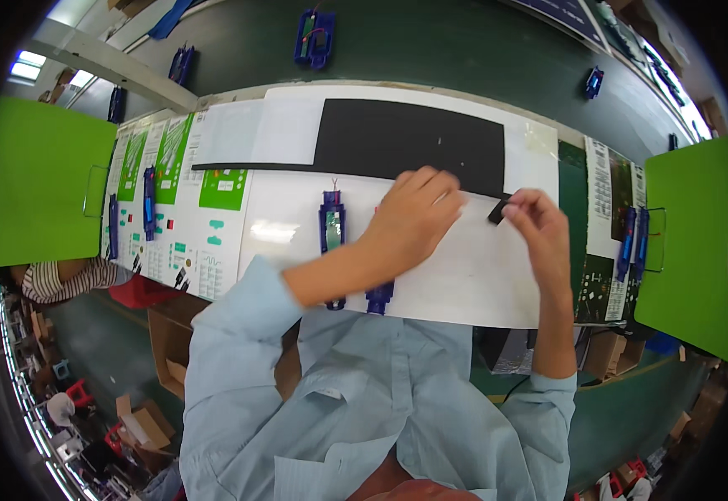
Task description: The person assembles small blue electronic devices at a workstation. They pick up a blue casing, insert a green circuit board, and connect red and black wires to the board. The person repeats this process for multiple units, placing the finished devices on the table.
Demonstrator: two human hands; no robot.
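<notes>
A black foam-like sheet point(414, 134) lies on the white work surface in front of me. Along its near edge runs a thin black strip point(247, 167), reaching out past the sheet to the left. My left hand point(418, 209) is over the strip, fingers curled together; what they grip, if anything, is hidden. Between the thumb and fingers of my right hand point(539, 221) is a small black piece point(497, 212), close to the strip's right end. A blue plastic housing with a green circuit board point(332, 225) lies left of my left wrist. A second blue housing point(379, 299) is partly covered by my left forearm.
Green panels stand at the left point(38, 184) and right point(689, 242). Blue housings point(149, 204) rest on printed sheets to the left, with others point(627, 242) on the right. Beyond the work surface, a dark green belt point(431, 50) carries more housings point(314, 40). Another person's striped sleeve point(67, 280) shows at the left.
</notes>
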